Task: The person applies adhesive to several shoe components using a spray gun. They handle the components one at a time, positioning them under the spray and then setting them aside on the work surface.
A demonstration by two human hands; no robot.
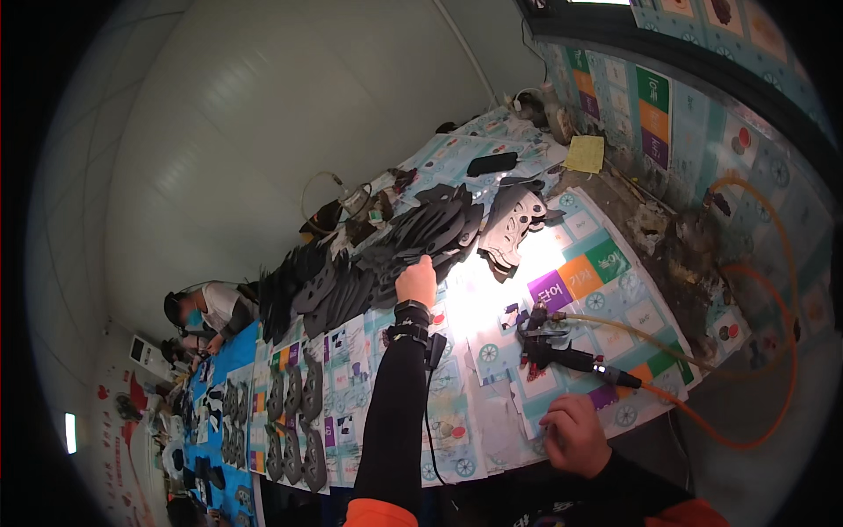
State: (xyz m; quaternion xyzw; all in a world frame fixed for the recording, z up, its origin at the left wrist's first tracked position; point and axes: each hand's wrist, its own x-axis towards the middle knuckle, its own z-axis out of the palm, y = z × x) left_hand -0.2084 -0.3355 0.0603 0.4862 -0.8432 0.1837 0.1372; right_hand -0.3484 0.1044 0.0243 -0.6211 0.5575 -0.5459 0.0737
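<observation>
My left hand (417, 283) reaches to the near edge of a long heap of dark grey shoe-shaped pieces (439, 220). Its fingers are closed at the edge of one piece, and the fingertips are partly hidden. To the right of the heap lies a stack of lighter pieces with cut-out holes (514, 220), under a bright light. My right hand (577, 435) rests over the near table edge, fingers curled, with nothing seen in it. Just beyond it a spray gun (566, 356) lies on the printed sheets.
An orange hose (781, 386) loops from the spray gun along the right. Grey shoe pieces (292, 422) lie in rows at left. A phone (492, 164) and a yellow paper (584, 154) lie at the back. Another person (211, 312) works at the blue-covered table (233, 351), far left.
</observation>
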